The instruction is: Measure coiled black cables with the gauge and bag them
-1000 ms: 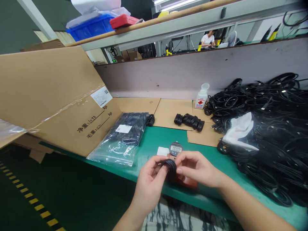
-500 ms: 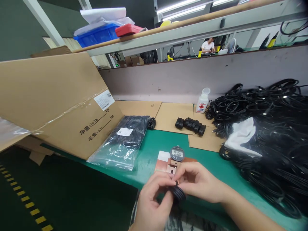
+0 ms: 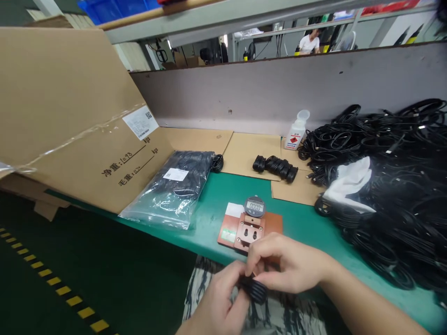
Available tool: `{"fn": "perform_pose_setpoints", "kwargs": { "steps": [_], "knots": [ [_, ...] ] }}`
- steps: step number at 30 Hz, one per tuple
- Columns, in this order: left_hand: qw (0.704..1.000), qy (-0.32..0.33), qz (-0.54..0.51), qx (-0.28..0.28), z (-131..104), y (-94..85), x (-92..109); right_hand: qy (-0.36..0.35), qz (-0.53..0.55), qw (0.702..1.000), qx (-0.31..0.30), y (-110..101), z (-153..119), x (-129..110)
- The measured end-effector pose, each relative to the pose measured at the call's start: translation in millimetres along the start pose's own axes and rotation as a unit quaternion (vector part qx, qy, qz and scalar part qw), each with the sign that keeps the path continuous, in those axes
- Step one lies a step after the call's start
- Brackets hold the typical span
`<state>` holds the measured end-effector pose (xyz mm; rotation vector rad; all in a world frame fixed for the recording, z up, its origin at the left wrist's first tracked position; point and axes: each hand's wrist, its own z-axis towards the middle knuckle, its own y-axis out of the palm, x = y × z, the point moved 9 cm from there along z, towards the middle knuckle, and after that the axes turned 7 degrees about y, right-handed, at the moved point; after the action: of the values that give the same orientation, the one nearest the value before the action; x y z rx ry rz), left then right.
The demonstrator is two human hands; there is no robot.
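Observation:
Between my two hands is a small coiled black cable (image 3: 256, 292), held low in front of the bench edge. My left hand (image 3: 223, 293) is closed round its left side, thumb below. With bent fingers and thumb, my right hand (image 3: 289, 265) pinches the coil's upper part; its fingertips are partly hidden. Just beyond my hands, a digital dial gauge (image 3: 254, 206) with a round grey display stands on a copper-coloured fixture (image 3: 230, 230). Farther back, a row of coiled black cables (image 3: 277, 166) lies on cardboard.
Left of the gauge lies a clear bag of coiled cables (image 3: 174, 186), beside a large open carton (image 3: 80, 116). A white bottle (image 3: 296, 132) with its lid up stands at the back. Loose black cables (image 3: 391, 186) heap on the right, with a white glove (image 3: 352, 184) on top.
The view has tipped downward, so the fixture shows more fully and the shelf less. My hands have moved slightly lower and nearer to me, still on the coiled cable.

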<state>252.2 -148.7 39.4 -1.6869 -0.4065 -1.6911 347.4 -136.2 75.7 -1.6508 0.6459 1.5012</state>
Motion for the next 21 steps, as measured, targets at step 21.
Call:
{"fn": "perform_pose_setpoints", "kwargs": {
  "steps": [21],
  "knots": [
    [0.945,0.237,0.186,0.127,-20.4,-7.4,30.7,-0.201,-0.186,0.95,0.147,8.1,-27.7,-27.8]
  ]
}}
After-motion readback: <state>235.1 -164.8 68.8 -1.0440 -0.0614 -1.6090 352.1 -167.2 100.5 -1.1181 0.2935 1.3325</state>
